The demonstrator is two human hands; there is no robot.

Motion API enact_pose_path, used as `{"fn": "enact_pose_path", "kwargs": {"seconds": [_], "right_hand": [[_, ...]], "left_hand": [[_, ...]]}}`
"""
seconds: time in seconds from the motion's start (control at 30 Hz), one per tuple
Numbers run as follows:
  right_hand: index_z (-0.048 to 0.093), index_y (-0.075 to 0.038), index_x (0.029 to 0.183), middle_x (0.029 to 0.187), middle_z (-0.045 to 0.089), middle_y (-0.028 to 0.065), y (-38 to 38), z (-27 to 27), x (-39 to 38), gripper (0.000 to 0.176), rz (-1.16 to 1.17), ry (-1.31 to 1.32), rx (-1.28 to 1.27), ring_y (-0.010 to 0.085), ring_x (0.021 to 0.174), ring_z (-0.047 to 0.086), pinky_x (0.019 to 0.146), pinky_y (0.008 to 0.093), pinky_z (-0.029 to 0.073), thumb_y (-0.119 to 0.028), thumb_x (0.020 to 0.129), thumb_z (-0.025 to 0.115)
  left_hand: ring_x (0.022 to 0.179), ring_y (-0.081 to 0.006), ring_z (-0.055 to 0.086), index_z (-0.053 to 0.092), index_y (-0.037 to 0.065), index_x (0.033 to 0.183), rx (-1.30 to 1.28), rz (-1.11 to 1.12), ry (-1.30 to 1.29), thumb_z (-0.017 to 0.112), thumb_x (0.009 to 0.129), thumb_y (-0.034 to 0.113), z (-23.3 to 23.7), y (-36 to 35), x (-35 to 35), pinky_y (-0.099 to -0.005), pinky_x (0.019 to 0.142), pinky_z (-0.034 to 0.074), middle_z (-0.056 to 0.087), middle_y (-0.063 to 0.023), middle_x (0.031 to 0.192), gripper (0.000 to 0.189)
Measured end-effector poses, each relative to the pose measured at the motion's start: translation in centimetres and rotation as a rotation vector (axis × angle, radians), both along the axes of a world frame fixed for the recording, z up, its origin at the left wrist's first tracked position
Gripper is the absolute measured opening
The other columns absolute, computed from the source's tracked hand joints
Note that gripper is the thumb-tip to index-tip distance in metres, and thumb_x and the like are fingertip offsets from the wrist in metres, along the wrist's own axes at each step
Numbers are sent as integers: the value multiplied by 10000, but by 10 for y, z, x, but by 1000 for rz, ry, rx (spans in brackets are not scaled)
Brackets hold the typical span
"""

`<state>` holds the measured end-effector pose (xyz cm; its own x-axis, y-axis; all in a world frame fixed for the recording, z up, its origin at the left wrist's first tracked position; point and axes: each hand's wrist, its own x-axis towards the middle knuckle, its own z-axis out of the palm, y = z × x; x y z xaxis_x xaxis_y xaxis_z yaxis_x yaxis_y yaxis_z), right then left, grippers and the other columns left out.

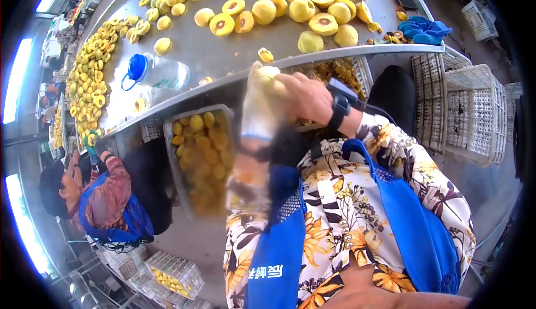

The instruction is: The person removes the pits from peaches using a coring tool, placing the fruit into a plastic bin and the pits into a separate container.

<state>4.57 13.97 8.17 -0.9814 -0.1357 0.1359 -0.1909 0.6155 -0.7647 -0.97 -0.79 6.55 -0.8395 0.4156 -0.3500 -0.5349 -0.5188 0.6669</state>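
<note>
My left hand [260,99], in a pale glove blurred by motion, holds a yellow peach [268,72] just over the table's front edge. My right hand [310,98] is bare, with a dark band at the wrist. Its curled fingers press against the peach; whether they also grip a small tool is hidden. Beyond both hands, peach halves [222,24] with brown centres and whole-looking peaches [264,12] lie on the metal table [184,35]. A small peach piece [265,55] rests by the edge, close to my left hand.
A blue-capped bottle [167,73] lies left, near a long peach pile [89,74]. Under the edge are a crate of peaches [204,152] and a bin of brown scraps [340,74]. Blue cloth [421,29] lies right, above white crates [474,113]. A co-worker [111,197] sits left.
</note>
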Motion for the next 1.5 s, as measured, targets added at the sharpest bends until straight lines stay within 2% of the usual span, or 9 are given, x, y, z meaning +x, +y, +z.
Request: {"fn": "enact_pose_path", "kwargs": {"seconds": [0.17, 0.2, 0.3, 0.43, 0.53, 0.67, 0.7, 0.97, 1.5], "right_hand": [[489, -106, 1166, 948, 621, 180, 17, -34, -3, 508, 106, 20, 69, 347, 796, 613, 684, 406, 499, -159, 696, 677], [504, -108, 1149, 945, 627, 185, 19, -43, 0, 486, 98, 90, 45, 349, 786, 613, 676, 404, 502, -176, 701, 681], [533, -87, 1099, 897, 648, 149, 25, -38, 13, 391, 26, 63, -23, 285, 700, 632, 618, 345, 510, -219, 757, 668], [533, -45, 1008, 646, 517, -5, 28, -40, 17, 352, -40, -650, -1126, 78, 534, 482, 465, 224, 391, -322, 822, 646], [528, -37, 983, 641, 519, 0, 12, -42, 21, 339, -68, -676, -1043, 81, 539, 485, 465, 242, 390, -324, 834, 632], [465, -9, 921, 713, 596, 201, 0, -55, 20, 287, -292, -158, -12, 361, 681, 593, 602, 416, 461, -245, 822, 595], [440, -17, 904, 745, 566, 277, 2, -55, 23, 245, -277, -155, -27, 441, 741, 554, 622, 470, 446, -184, 798, 584], [411, 29, 828, 617, 546, 235, -6, -61, 48, 110, -133, -177, 5, 411, 591, 552, 525, 468, 422, -24, 781, 495], [412, 51, 841, 657, 561, 267, -16, -52, 57, 165, -215, -321, -88, 437, 659, 568, 581, 481, 435, -42, 761, 523]], "left_hand": [[927, -171, 560, 509, 132, 1117, -314, 115, 14, 423, 902, 518, -23, 12, 39, -282, 632, 461, 572, -36, 1058, 450], [934, -171, 556, 508, 134, 1117, -68, 180, -124, 409, 902, 533, -15, 19, 41, -285, 645, 460, 573, -35, 1042, 464], [939, -190, 556, 516, 85, 1118, -80, 37, -102, 378, 872, 605, 0, 25, 47, -293, 767, 468, 572, -54, 1044, 592], [954, -211, 562, 525, 53, 1132, -43, 7, 17, 376, 846, 646, -20, 23, 46, -330, 839, 463, 581, -74, 1033, 675], [913, -221, 577, 544, 45, 1094, 149, 88, -192, 476, 832, 603, -22, 28, 50, -352, 799, 494, 590, -74, 1003, 620], [888, -236, 582, 541, 75, 1060, -69, 254, -304, 484, 864, 540, -37, 16, 39, -361, 749, 504, 593, -87, 1000, 508], [888, -237, 582, 538, 84, 1070, -66, 253, -253, 478, 871, 532, -52, 11, 36, -361, 743, 503, 592, -86, 1007, 494], [872, -213, 581, 514, 124, 1075, -102, 343, -76, 489, 915, 386, -44, 27, 49, -337, 720, 494, 594, -66, 1012, 308], [840, -173, 590, 530, 75, 1067, -95, 347, 142, 548, 909, 250, -44, 41, 53, -300, 689, 510, 601, -73, 1004, 236]]}}
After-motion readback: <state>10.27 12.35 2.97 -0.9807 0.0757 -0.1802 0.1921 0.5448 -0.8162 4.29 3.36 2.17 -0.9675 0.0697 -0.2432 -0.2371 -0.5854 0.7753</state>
